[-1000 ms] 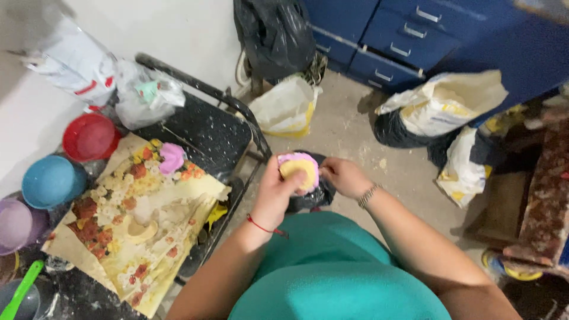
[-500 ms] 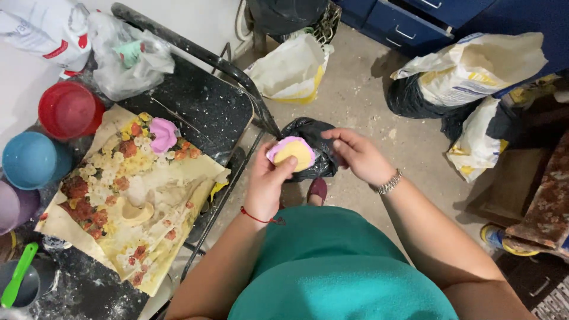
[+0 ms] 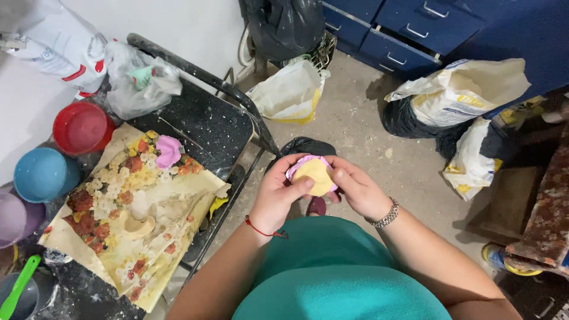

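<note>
My left hand and my right hand together hold a small pink mould filled with pale yellow dough, over the concrete floor in front of my body. My left thumb presses on the dough's lower edge, and the fingers of my right hand grip the mould's right side. A second pink mould lies on a floral sheet spread over the black work surface at my left. A leftover piece of dough lies on that sheet.
Red, blue and purple bowls line the left edge. A green spatula rests in a grey cup. Plastic bags sit at the back. Sacks, a white bag, a black bag and blue drawers stand beyond.
My right hand, half a second ago lifted off to the right, has come back onto the mould. Both hands now grip it, lower in the view.
</note>
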